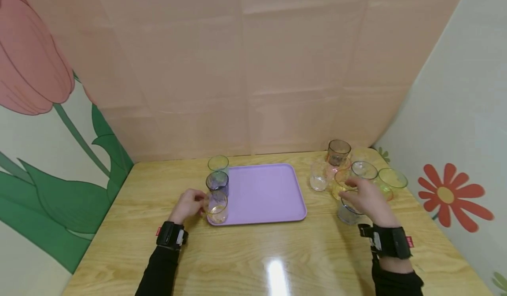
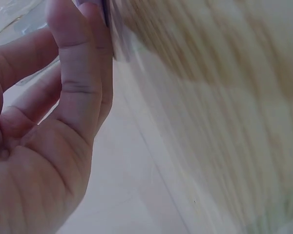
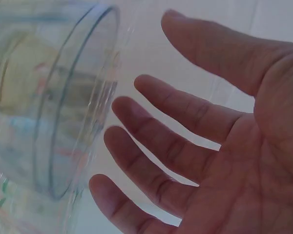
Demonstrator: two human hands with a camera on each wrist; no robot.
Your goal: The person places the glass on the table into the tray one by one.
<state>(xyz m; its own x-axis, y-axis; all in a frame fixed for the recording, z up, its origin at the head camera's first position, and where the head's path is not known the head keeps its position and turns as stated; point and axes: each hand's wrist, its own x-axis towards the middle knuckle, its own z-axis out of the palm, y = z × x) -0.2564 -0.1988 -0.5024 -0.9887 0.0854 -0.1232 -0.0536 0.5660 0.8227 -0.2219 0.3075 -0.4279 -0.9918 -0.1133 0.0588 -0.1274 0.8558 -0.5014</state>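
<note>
At the left edge of the purple tray (image 1: pixel 265 194), our left hand (image 1: pixel 188 205) touches a yellow-rimmed glass (image 1: pixel 217 215); we cannot tell if it grips. Our right hand (image 1: pixel 370 199) spreads loose fingers near a blue-rimmed glass (image 1: pixel 347 216).

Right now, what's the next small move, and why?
Probably lower the right hand and close it round the blue-rimmed glass beneath it: the right wrist view shows its fingers spread, not round that glass, and most of the tray is bare.
</note>
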